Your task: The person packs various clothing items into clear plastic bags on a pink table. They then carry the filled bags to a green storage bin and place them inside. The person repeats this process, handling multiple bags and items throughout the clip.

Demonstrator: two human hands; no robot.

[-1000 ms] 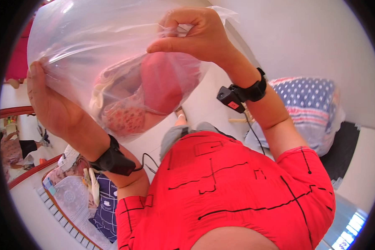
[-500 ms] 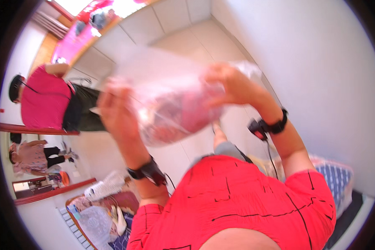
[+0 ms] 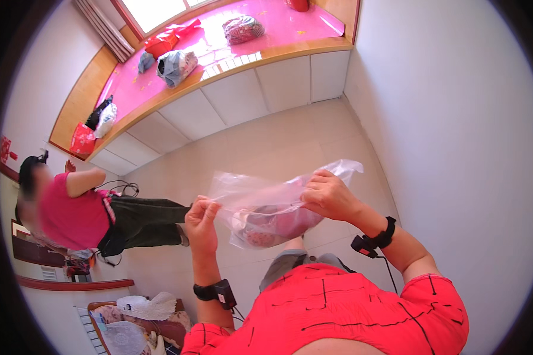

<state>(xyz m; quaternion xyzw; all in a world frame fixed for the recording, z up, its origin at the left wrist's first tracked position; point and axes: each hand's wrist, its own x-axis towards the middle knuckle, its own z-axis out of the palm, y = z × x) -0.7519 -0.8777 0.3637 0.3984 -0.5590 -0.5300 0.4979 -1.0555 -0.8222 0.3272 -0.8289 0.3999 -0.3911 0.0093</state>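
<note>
Between my hands hangs a clear plastic bag (image 3: 254,216) with pinkish, patterned things inside, seemingly folded cloth; their exact kind is blurred by the plastic. My left hand (image 3: 202,214) pinches the bag's upper left edge between thumb and fingers. On the other side, my right hand (image 3: 328,196) is closed round the bag's rim, and a loose flap of plastic sticks out beyond it. The bag is held up in front of my body, over the floor. A black strap with a small box and cable sits on each of my forearms.
A person in a pink top (image 3: 77,207) stands at the left. Ahead, a pink-covered window ledge (image 3: 213,35) carries several bags, among them a patterned bundle (image 3: 243,29) and a red bag (image 3: 82,139). A white wall (image 3: 456,118) rises at the right. A cloth-covered seat (image 3: 124,337) stands lower left.
My view has swung up toward the window ledge. The bag, blurred before, is now steadier, lower in view and held by its top edge. The other person's arm has shifted.
</note>
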